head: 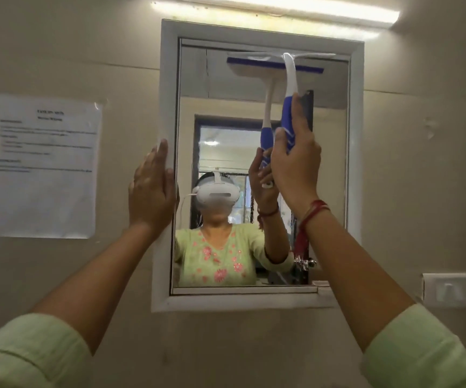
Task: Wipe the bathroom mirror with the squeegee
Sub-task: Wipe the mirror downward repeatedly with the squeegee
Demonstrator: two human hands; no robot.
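The fingers [308, 127] of the right hand [296, 166] were wrapped tight around the blue grip of the squeegee [290, 91], the thumb lying up one side of the handle. From that grip the white neck rose nearly upright and curved toward the glass, where the wide blade lay level against the top of the mirror [329, 163], just below the upper edge of the white frame [354, 191]. A red thread band [314, 212] circled the right wrist.

The left hand [152, 189] was flat and empty, its fingers [162, 152] stretched out together and resting against the left side of the frame, about halfway up. Both forearms reached up from pale green sleeves [24, 351] at the bottom corners of the view.

The mirror hung on a beige wall [422, 177]. A printed paper sheet [44, 166] was stuck to the wall left of it, a white switch plate [457, 289] sat low on the right, and a lit tube light [276, 9] ran above the frame.
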